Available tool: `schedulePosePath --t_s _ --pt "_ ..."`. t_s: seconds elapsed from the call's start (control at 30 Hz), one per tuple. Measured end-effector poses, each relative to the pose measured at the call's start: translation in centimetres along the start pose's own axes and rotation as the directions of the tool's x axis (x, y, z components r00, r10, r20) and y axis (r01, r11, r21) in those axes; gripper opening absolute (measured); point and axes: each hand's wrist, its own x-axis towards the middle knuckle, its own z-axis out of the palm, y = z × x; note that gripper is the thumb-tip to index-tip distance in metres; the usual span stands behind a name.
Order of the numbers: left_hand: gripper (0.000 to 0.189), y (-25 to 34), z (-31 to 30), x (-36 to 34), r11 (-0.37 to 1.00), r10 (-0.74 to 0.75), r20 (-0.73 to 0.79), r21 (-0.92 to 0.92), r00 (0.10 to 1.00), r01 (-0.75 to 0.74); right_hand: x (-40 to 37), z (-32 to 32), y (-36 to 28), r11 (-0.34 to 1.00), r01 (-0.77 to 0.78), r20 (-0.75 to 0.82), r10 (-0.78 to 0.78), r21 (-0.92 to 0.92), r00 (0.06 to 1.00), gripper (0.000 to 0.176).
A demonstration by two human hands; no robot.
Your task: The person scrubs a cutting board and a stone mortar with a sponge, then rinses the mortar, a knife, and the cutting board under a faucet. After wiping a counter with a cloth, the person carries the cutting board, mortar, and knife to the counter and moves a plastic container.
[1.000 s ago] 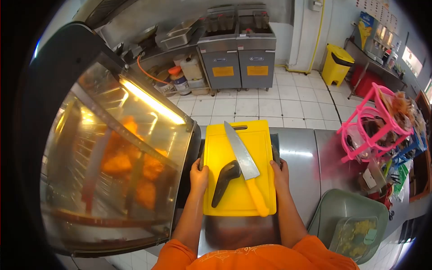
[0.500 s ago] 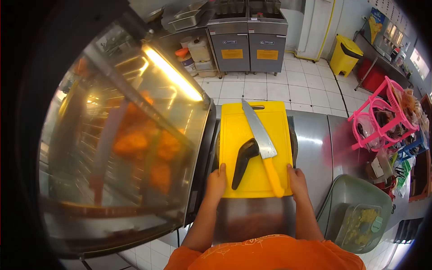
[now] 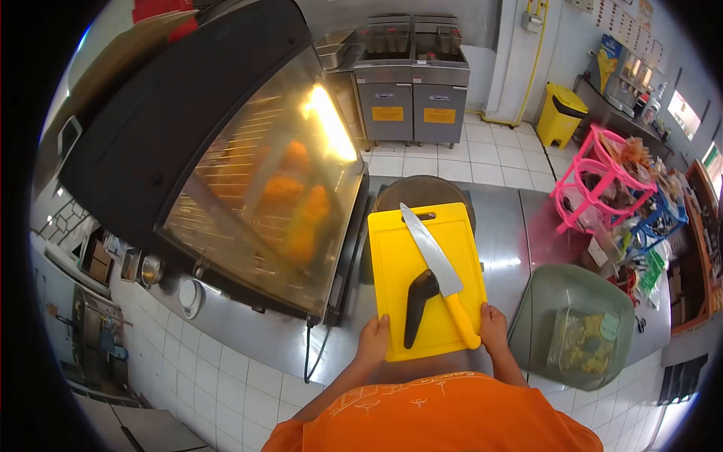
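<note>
A yellow cutting board [image 3: 392, 256] is held at its lower sides by both hands. My left hand [image 3: 373, 339] is closed on the lower left edge, thumb on top. On the lower right edge, my right hand [image 3: 493, 328] grips in the same way. A large kitchen knife [image 3: 434, 252] with a yellow handle lies slantwise on the board, blade tip pointing away from me. Beside it rests a black, bent, handle-like object [image 3: 418, 309] whose kind I cannot make out. Partly covered by the board's far end is a dark round slab [image 3: 422, 190] on the steel counter.
Left stands a lit glass display warmer [image 3: 263, 188] with orange-brown food inside. To the right are a green tub [image 3: 538, 316] holding a lidded clear container [image 3: 580, 343], and a pink rack [image 3: 602, 181] with bags. Two fryers [image 3: 388, 105] stand beyond the steel counter [image 3: 493, 233].
The board, with knife and black object on it, has come closer to my body and turned slightly. More of the round slab shows. My view has shifted, revealing more of the warmer.
</note>
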Motion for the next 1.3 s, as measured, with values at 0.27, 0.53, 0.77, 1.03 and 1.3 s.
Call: schedulePosePath --t_s 0.27,0.53,0.77,1.03,1.3 --pt "0.039 -1.3 -2.9 -7.8 0.935 -0.114 0.691 -0.169 0.713 0.312 -4.9 -5.7 4.0 0.967 0.034 0.073 -0.016 -0.254 0.997 0.041" --pt "0.039 -6.3 -2.6 -12.7 0.886 -0.341 0.753 0.058 0.563 0.460 -6.4 -5.4 0.5 0.918 0.015 0.217 0.078 -0.397 0.973 0.040" --pt "0.035 -7.9 0.4 -13.7 0.803 -0.445 0.733 0.073 0.514 0.591 -0.7 -3.5 -0.6 0.827 0.258 0.389 -0.052 -0.500 0.920 0.045" --pt "0.034 -7.6 3.5 -11.1 0.741 -0.462 0.746 0.027 0.480 0.671 5.8 0.6 -5.3 0.691 0.331 0.498 0.048 -0.643 0.866 0.049" --pt "0.037 -4.2 5.0 -10.6 0.649 -0.477 0.667 -0.171 0.572 0.741 10.0 2.8 -5.8 0.421 0.716 0.707 -0.212 -0.557 0.675 0.041"
